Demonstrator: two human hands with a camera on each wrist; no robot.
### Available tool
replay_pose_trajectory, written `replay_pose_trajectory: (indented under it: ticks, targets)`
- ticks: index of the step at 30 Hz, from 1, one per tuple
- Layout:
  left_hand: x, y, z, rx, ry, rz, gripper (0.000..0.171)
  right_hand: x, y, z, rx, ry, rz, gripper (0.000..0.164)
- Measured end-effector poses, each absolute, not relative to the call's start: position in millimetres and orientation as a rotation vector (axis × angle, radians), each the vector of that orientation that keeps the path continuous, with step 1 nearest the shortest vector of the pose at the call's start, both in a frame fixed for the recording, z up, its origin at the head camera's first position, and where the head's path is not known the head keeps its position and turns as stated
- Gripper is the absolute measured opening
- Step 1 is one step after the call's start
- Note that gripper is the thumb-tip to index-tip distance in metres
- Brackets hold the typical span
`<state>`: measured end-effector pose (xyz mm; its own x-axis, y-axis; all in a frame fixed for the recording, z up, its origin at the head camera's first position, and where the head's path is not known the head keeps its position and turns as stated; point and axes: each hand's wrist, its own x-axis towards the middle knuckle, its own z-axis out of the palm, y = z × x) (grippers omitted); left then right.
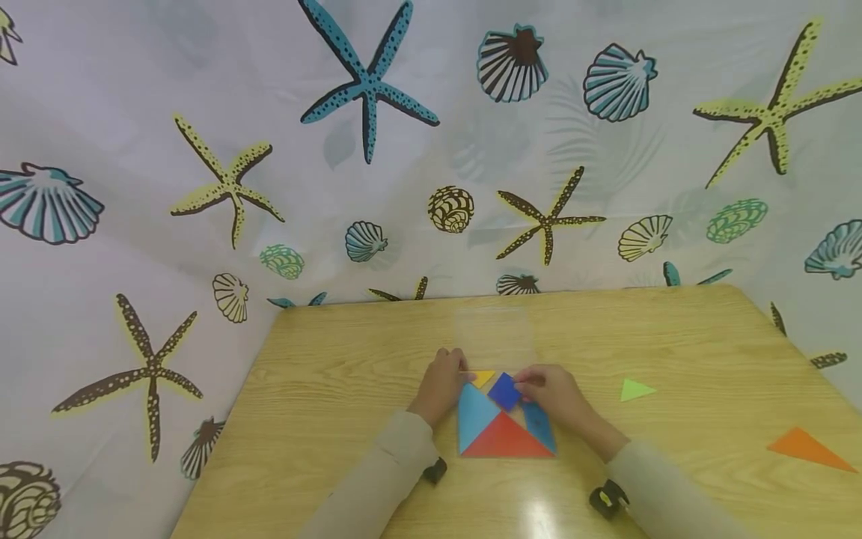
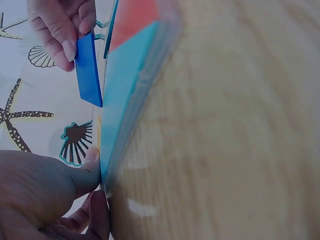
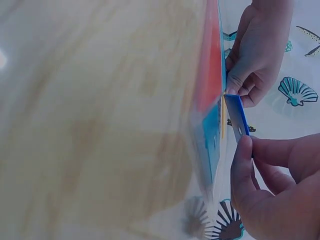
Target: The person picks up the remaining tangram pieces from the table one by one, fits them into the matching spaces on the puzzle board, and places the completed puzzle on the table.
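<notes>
My right hand (image 1: pixel 554 395) pinches a dark blue square tangram piece (image 1: pixel 503 392) between thumb and fingers. In the right wrist view the square (image 3: pixel 237 115) is tilted, raised off the tray at that side. My left hand (image 1: pixel 441 382) grips the upper left corner of the clear tray (image 1: pixel 508 457), its thumb on a yellow triangle (image 1: pixel 483 376). Also in the tray lie a light blue triangle (image 1: pixel 475 413), a red triangle (image 1: pixel 506 440) along the near side and a blue piece (image 1: pixel 539 428) at right, partly behind my right hand.
A clear flap (image 1: pixel 494 329) extends behind the tray on the wooden table (image 1: pixel 337 352). To the right lie a green triangle (image 1: pixel 635 390) and, farther out, an orange triangle (image 1: pixel 811 449). Behind the table hangs a patterned cloth (image 1: pixel 404 187).
</notes>
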<state>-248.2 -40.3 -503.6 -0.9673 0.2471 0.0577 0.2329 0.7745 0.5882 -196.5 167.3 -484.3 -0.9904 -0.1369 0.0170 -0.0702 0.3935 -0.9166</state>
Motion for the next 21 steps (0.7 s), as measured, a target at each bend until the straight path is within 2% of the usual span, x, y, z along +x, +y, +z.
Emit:
replay_pose_trajectory:
  ticks: [12,21]
  targets:
    - [-249.0,-40.1,-506.7,0.412,2.951,0.957,0.017,-198.5,156.3,-488.3,-0.16,2.801,-1.395,0.015]
    - [-249.0,-40.9,-506.8,0.414,2.954,0.934,0.017,-196.0,150.4,-487.8,-0.394,2.917,-1.151,0.038]
